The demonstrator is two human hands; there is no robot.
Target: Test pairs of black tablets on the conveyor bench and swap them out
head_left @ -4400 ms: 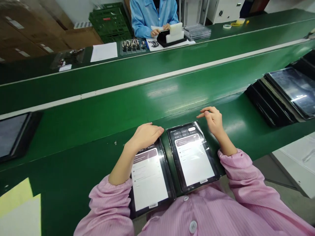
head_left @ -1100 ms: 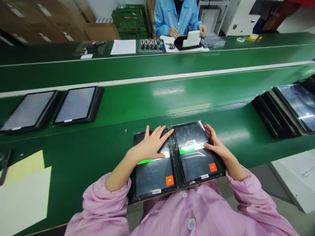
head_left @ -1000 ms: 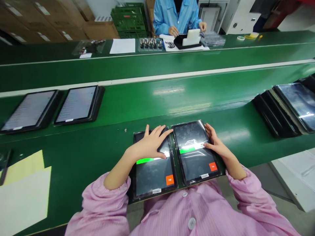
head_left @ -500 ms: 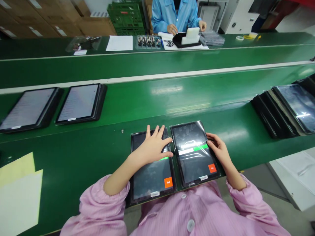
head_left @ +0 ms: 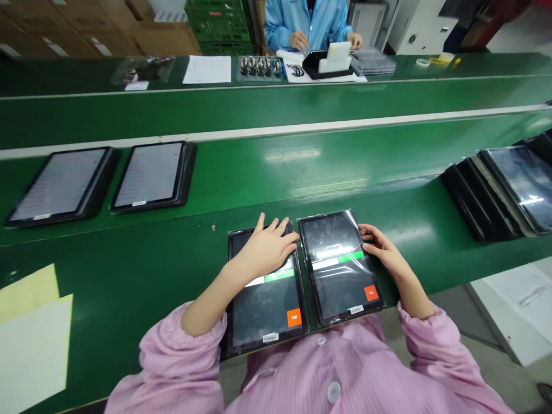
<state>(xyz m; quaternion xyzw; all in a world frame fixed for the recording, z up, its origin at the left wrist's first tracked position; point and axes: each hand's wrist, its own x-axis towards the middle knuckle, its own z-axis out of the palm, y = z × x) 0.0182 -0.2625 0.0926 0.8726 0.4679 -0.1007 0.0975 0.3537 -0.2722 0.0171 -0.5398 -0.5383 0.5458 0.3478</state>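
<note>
Apparently checking left tablet (head_left: 265, 310) and right tablet (head_left: 340, 290), side by side at near edge of worktop (head_left: 172, 259), with left hand (head_left: 265, 250) spread over former, right hand (head_left: 382, 247) apart, at latter's right edge, grip unclear. Probably needs light touch next.

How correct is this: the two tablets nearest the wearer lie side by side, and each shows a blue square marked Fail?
Only the colour is wrong: the head view shows the Fail squares are orange-red. The two tablets do lie side by side.
</note>
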